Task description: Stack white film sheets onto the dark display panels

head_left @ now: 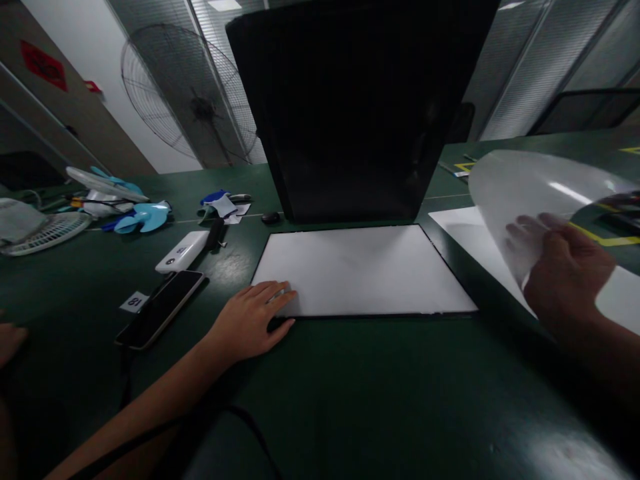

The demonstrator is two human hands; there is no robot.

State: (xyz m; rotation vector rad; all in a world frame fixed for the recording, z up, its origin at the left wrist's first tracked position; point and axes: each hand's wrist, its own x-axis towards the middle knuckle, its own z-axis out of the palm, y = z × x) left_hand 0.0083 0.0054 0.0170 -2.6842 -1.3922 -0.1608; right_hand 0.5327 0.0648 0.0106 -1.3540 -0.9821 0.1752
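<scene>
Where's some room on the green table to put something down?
Most room: the green table in front of the white panel, between the forearms. A smaller patch lies between the phone and left hand. Crowded: fan parts at far left, paper at right.

Bare left forearm [185, 373], uncovered fingers [285, 300]

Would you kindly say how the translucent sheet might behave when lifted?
The translucent sheet is probably floppy, since it curves in the right hand. The hand shows through it, so it's likely thin and light. Its glossy streak suggests a slippery surface.

Dim light, glare on curled sheet [520, 183]
</scene>
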